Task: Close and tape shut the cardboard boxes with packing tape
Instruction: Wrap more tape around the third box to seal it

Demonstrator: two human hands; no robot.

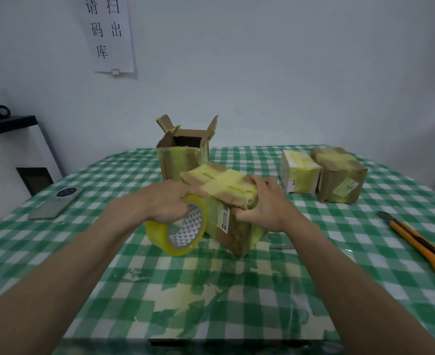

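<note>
Mid-task view: left hand point(169, 201) curls through the tape roll point(176, 226), pressed against the closed central box point(226, 201); right hand point(265, 206) grips that box's right end. Toward the far right corner of the surface point(211, 290) stand two taped boxes point(324, 172); the open box point(185, 149) behind remains unsealed
</note>
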